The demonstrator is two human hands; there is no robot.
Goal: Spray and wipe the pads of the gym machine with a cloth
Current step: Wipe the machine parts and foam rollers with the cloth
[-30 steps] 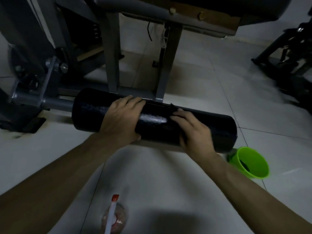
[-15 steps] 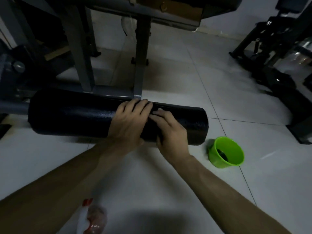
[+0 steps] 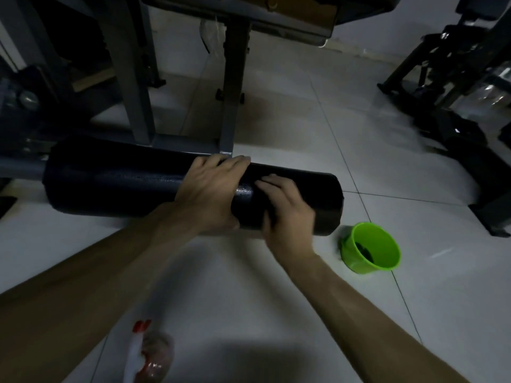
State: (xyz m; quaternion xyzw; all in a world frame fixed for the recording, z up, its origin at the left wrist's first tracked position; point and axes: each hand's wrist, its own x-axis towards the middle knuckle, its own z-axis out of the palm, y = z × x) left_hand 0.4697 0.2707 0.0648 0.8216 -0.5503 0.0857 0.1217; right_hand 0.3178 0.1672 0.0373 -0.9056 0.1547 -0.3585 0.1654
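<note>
The roller pad (image 3: 110, 183), a long black cylinder with a faintly pebbled, glistening skin, is lying level and low over the tiled floor (image 3: 414, 175), carried on a grey steel bar at its left end. The left hand (image 3: 213, 189) is gripping it, fingers draped over the top and thumb tucked against the near side. The right hand (image 3: 287, 214) is resting just beside, fingers bent along the curve; whether it is clamping the pad or pinching a dark cloth I cannot tell. Square grey steel uprights of the machine frame (image 3: 233, 106) are standing right behind the pad. A bright green plastic cup (image 3: 349, 252) is sitting tilted by the pad's right end. A clear spray bottle (image 3: 149, 352) with a red-and-white nozzle is showing blurred near the bottom edge.
</note>
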